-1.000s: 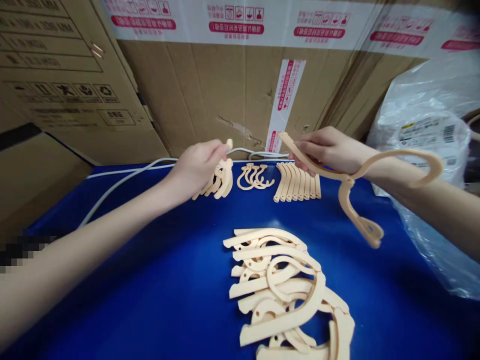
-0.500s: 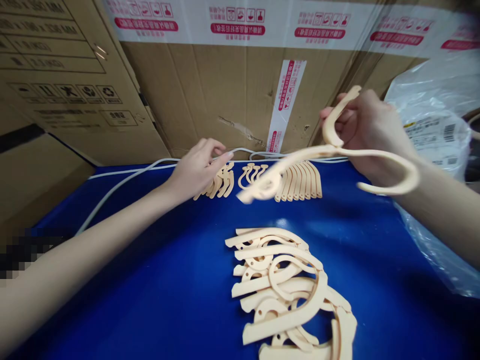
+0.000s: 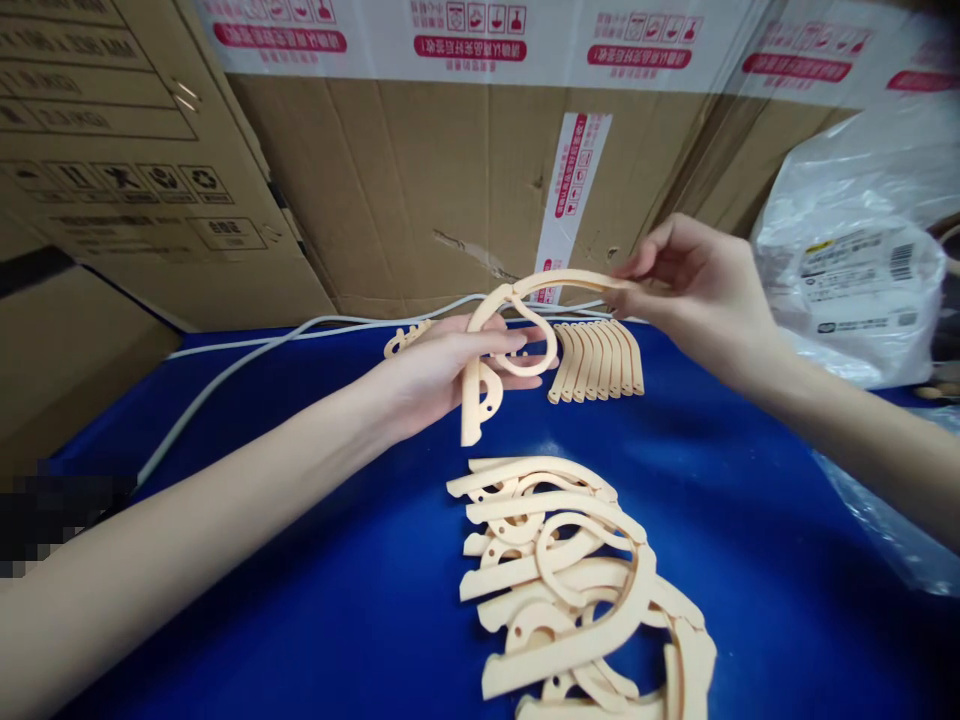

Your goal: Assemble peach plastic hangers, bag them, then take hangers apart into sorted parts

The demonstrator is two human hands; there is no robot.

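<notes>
Above the blue table top (image 3: 315, 560), both my hands hold one curved, cream-coloured plastic piece (image 3: 517, 300). My left hand (image 3: 442, 370) grips its lower end, fingers closed round the stem near the hook. My right hand (image 3: 690, 285) pinches the far end of its arch between thumb and fingertips. Below lies a pile of like plastic pieces (image 3: 570, 580) near the table's front. Behind the hands are rows of broken-off parts: a row of straight strips (image 3: 596, 360) and a small group (image 3: 405, 338) partly hidden by my left hand.
Large cardboard boxes (image 3: 450, 170) wall off the back and left. A white cable (image 3: 247, 355) runs along the table's far edge. A clear plastic bag with a labelled packet (image 3: 855, 260) stands at the right.
My right hand swung the plastic piece over from the right to the middle. My left hand left the small row at the back and took hold of the piece's lower end.
</notes>
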